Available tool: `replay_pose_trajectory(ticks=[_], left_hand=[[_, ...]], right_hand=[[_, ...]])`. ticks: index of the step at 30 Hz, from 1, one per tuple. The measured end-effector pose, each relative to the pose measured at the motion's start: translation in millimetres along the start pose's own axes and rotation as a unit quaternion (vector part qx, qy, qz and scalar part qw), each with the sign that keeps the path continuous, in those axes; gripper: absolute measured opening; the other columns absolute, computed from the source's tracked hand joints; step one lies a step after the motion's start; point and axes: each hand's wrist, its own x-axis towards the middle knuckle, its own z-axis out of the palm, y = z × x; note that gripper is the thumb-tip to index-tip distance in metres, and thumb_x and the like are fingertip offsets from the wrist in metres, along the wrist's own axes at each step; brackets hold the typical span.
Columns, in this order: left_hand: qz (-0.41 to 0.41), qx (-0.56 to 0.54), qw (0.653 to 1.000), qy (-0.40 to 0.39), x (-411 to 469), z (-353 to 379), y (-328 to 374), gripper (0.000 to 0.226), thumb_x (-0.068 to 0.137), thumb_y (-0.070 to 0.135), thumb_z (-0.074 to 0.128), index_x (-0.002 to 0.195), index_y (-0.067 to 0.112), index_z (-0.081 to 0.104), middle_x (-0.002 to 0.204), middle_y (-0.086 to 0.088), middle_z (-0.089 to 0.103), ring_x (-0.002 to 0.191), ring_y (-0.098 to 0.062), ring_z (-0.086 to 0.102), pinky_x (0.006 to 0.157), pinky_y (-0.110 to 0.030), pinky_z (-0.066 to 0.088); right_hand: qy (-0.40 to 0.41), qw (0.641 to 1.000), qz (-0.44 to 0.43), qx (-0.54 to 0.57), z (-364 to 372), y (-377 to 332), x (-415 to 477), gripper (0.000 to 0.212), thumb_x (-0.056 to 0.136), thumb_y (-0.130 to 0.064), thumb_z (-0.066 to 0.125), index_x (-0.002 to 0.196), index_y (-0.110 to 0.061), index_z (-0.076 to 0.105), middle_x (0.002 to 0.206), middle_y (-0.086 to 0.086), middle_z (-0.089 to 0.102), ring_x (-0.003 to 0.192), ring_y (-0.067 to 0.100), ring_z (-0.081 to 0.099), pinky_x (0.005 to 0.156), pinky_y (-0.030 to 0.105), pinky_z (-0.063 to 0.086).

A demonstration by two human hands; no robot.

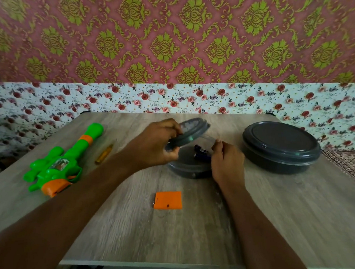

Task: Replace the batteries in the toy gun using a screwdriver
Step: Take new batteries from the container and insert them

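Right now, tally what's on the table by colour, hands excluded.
Grey: 3, the small container, its lifted lid, the large lidded container
Green and orange: 1, the toy gun
Orange: 1, the battery cover
Yellow: 1, the screwdriver
Dark: batteries in the small container, count unclear
Total: 6, plus batteries

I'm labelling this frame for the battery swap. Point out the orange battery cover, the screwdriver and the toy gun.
Orange battery cover (169, 199): head view, middle of its flat face.
Screwdriver (103, 154): head view, on its yellow handle.
Toy gun (60, 164): head view, green body near the clear window.
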Motion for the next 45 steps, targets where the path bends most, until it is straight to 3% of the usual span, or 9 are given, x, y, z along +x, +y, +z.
replay_pose_trajectory(ticks=[4,8,13,17,22,25,29,32,45], left_hand=[[0.07,0.014,0.996,-0.046,-2,4,10,0.025,0.084,0.02,0.075,0.105,0.008,0.07,0.115,-0.002,0.061,0.092,-0.015,0.062,0.076,-0.03,0.056],[0.067,0.014,0.996,-0.052,-3,2,15,0.026,0.085,0.027,0.071,0.105,0.01,0.068,0.113,-0.004,0.062,0.096,-0.02,0.062,0.079,-0.035,0.056],[-0.066,-0.117,0.988,0.075,-11,13,12,0.014,0.099,0.014,0.065,0.095,0.008,0.077,0.112,0.0,0.069,0.099,-0.003,0.064,0.083,-0.008,0.047],[-0.263,-0.189,0.935,0.144,-16,28,11,0.011,0.098,0.021,0.069,0.098,0.009,0.072,0.117,0.001,0.058,0.102,0.023,0.048,0.083,0.004,0.034],[-0.416,-0.441,0.782,0.146,-13,42,8,0.045,0.094,0.022,0.075,0.133,0.018,0.054,0.139,-0.01,0.056,0.12,-0.025,0.061,0.097,-0.041,0.058],[-0.439,-0.465,0.754,0.148,-11,45,9,0.059,0.096,0.02,0.072,0.147,0.018,0.042,0.139,-0.004,0.053,0.123,-0.028,0.06,0.104,-0.047,0.054],[-0.448,-0.442,0.766,0.131,-8,44,10,0.026,0.096,0.027,0.069,0.116,0.011,0.069,0.121,-0.01,0.072,0.108,-0.024,0.069,0.101,-0.048,0.057],[-0.456,-0.427,0.769,0.132,-10,44,10,0.04,0.08,0.042,0.073,0.098,0.007,0.075,0.103,-0.014,0.076,0.103,-0.029,0.072,0.1,-0.055,0.056],[-0.426,-0.387,0.814,0.078,-6,48,13,0.014,0.101,0.024,0.06,0.11,0.017,0.07,0.113,-0.006,0.072,0.108,-0.022,0.067,0.103,-0.046,0.054]], right_hand=[[-0.001,0.998,0.007,0.057,-3,-4,-2,0.06,0.102,-0.06,0.038,0.073,-0.014,0.064,0.064,-0.001,0.06,0.061,0.011,0.06,0.056,0.023,0.036],[0.004,0.999,0.015,0.034,-2,-5,0,0.052,0.097,-0.059,0.052,0.072,-0.015,0.058,0.064,-0.002,0.056,0.06,0.009,0.054,0.054,0.025,0.033],[0.022,0.999,0.026,0.034,-1,-5,2,0.046,0.095,-0.053,0.059,0.075,-0.011,0.062,0.069,0.002,0.061,0.065,0.01,0.056,0.054,0.023,0.038],[0.01,0.999,0.037,0.016,3,-3,4,0.04,0.093,-0.052,0.061,0.081,-0.014,0.063,0.077,0.002,0.063,0.072,0.012,0.059,0.057,0.022,0.039],[0.021,0.999,0.026,0.019,4,-2,4,0.042,0.093,-0.053,0.062,0.079,-0.013,0.062,0.076,0.004,0.062,0.073,0.017,0.059,0.056,0.024,0.036],[0.021,0.999,0.029,0.014,4,-3,4,0.04,0.093,-0.053,0.063,0.086,-0.013,0.059,0.082,0.005,0.062,0.078,0.018,0.059,0.058,0.025,0.035],[0.023,0.998,0.039,0.054,0,-5,3,0.044,0.092,-0.052,0.065,0.107,-0.013,0.05,0.1,0.007,0.061,0.091,0.021,0.062,0.065,0.025,0.041],[0.006,0.997,0.043,0.057,-2,-7,2,0.054,0.097,-0.052,0.059,0.13,-0.011,0.049,0.124,0.01,0.062,0.112,0.025,0.061,0.085,0.032,0.047],[0.01,0.999,0.031,0.038,0,-3,1,0.04,0.105,-0.029,0.047,0.137,-0.007,0.056,0.126,0.013,0.064,0.117,0.028,0.06,0.1,0.045,0.051]])
